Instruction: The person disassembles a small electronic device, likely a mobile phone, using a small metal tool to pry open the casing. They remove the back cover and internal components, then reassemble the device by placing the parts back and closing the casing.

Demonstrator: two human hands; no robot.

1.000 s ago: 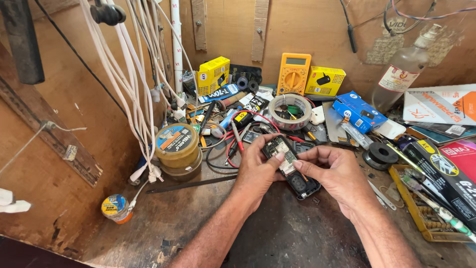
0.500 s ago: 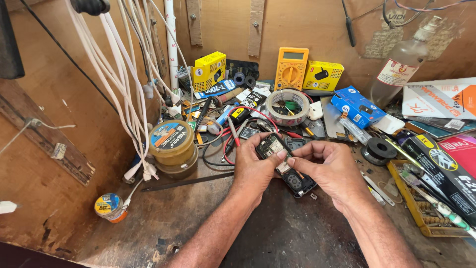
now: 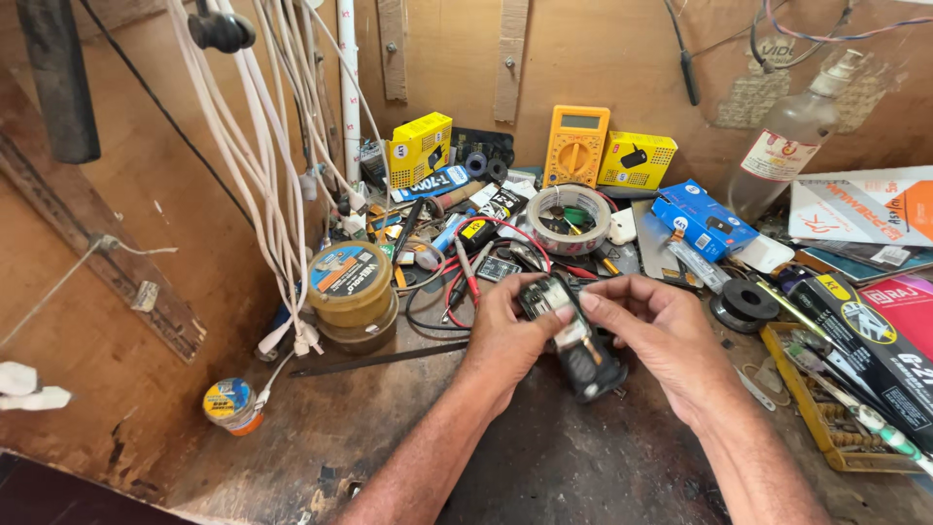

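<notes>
A small opened black phone point(image 3: 573, 335) with its circuit board showing is held over the dark worn bench. My left hand point(image 3: 505, 331) grips its upper left side, thumb on the top edge. From the right, my right hand point(image 3: 656, 335) holds it, with thumb and forefinger pinched on the board near the top. The phone's lower end rests near the bench surface.
A roll of clear tape point(image 3: 569, 219), a yellow multimeter point(image 3: 575, 146), yellow boxes point(image 3: 420, 148), a blue box point(image 3: 702, 219), a solder spool point(image 3: 743, 303) and red and black test leads lie behind. Round tins point(image 3: 352, 287) stand left; white cables point(image 3: 262, 146) hang there. A parts tray point(image 3: 826, 408) sits right.
The view has shifted a little. Both hands stay on the phone; my right fingers have slid slightly along its board.
</notes>
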